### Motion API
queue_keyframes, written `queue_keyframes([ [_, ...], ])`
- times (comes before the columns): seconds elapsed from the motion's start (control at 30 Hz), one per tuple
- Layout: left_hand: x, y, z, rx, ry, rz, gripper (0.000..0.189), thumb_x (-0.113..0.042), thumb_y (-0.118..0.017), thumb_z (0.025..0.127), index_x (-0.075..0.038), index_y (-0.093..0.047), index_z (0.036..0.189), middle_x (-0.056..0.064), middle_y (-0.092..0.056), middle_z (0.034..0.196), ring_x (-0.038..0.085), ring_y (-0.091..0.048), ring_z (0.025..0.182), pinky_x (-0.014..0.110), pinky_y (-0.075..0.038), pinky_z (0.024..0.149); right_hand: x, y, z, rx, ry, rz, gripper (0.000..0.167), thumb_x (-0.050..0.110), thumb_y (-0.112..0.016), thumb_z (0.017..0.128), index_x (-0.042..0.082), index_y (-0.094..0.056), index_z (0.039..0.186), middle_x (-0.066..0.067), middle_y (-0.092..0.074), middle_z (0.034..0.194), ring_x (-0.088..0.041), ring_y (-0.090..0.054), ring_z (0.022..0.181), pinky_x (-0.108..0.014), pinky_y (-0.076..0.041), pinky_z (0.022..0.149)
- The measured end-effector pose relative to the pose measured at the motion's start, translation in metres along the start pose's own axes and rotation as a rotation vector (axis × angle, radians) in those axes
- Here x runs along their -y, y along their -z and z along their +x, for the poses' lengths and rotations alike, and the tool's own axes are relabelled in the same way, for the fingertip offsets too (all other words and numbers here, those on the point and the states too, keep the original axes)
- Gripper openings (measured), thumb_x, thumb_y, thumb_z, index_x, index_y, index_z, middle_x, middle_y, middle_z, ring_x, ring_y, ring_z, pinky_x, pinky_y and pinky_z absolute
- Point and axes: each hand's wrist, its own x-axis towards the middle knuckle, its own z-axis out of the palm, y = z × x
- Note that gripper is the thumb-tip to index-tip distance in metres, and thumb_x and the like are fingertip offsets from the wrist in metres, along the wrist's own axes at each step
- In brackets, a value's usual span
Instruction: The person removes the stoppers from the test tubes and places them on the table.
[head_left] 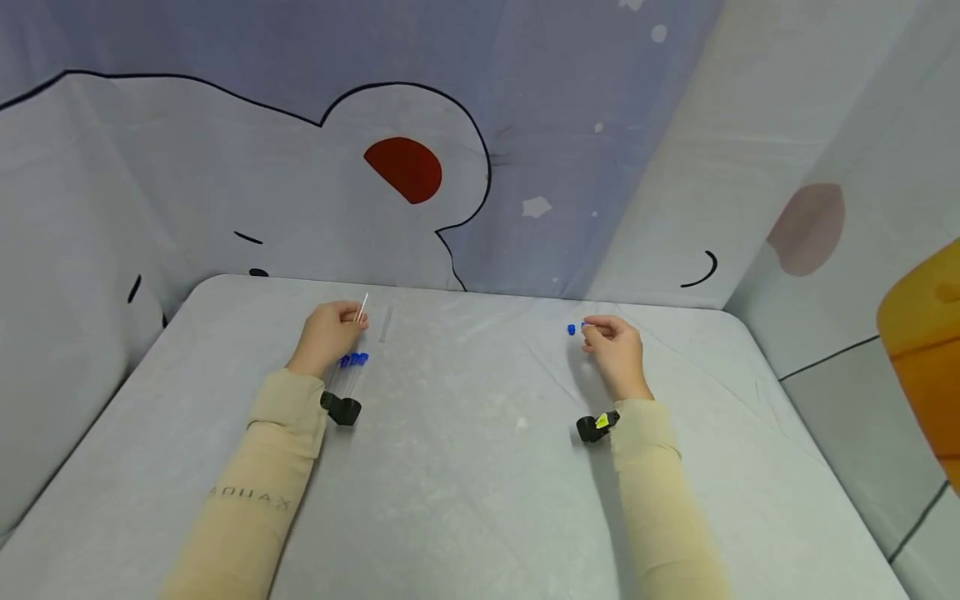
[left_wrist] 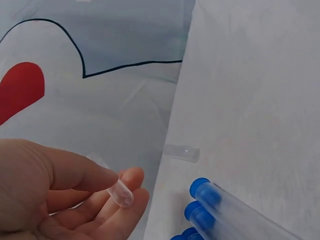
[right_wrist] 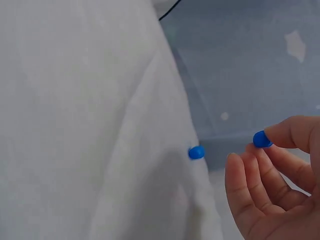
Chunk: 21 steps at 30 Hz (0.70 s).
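Left hand [head_left: 326,337]: your thumb and fingers are closing in a pinch round one slim, clear, seemingly plastic tube with a rounded end [left_wrist: 124,198], the end protruding past the thumb; you are carrying it over the far left part of the white cloth-covered bench [head_left: 465,467]. Long axis, held tube: slanting in the head view, upper tip leaning right; which way its mouth is facing, you cannot tell. Right hand [head_left: 617,350]: your thumb and forefinger are meeting on one small, rounded blue cap [right_wrist: 261,139], the other fingers extending loosely. Governing relation, by judgement: the pinched cap is sitting well to the right of the held tube, at nearly the same depth, a broad bare stretch of bench separating them; each hand is holding one piece, so neither is nearer to both. Beside the left hand: a second clear tube, uncapped as far as you can see [head_left: 386,325], is lying just to its right, long axis running away from you. Nearer you: a group of clear tubes with blue caps [head_left: 349,382], at least three, is lying with caps towards the far edge. Beside the right hand: a spare blue cap [right_wrist: 196,152] is resting just to its left.
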Motion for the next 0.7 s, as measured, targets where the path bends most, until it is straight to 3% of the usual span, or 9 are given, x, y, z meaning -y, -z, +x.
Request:
queue_keyframes([
  [0.3, 0.002, -0.009, 0.016, -0.058, 0.008, 0.118, 0.044, -0.002, -0.052, 0.095, 0.016, -0.054, 0.135, 0.03, -0.065, 0.121, 0.038, -0.062, 0.111, 0.047, -0.049, 0.098, -0.009, 0.011, 0.02, 0.033, -0.112, -0.114, 0.027, 0.009, -0.063, 0.098, -0.008, -0.067, 0.118, -0.023, -0.068, 0.106, -0.02, -0.068, 0.079, -0.023, -0.058, 0.069],
  [0.53, 0.002, -0.016, 0.018, -0.054, 0.045, 0.142, 0.042, -0.002, -0.056, 0.096, 0.018, -0.055, 0.133, 0.03, -0.065, 0.122, 0.042, -0.06, 0.12, 0.05, -0.045, 0.105, -0.016, 0.012, 0.03, 0.046, -0.119, -0.31, 0.026, 0.014, -0.063, 0.099, -0.004, -0.068, 0.117, -0.013, -0.069, 0.095, -0.009, -0.06, 0.067, -0.019, -0.051, 0.06],
  [0.7, 0.003, -0.021, 0.02, -0.034, 0.079, 0.156, 0.042, -0.003, -0.059, 0.096, 0.018, -0.055, 0.132, 0.03, -0.064, 0.123, 0.043, -0.06, 0.12, 0.05, -0.046, 0.104, -0.02, 0.008, 0.035, 0.028, -0.085, -0.414, 0.024, 0.015, -0.065, 0.097, -0.003, -0.071, 0.112, -0.017, -0.072, 0.099, -0.014, -0.064, 0.074, -0.024, -0.051, 0.066],
])
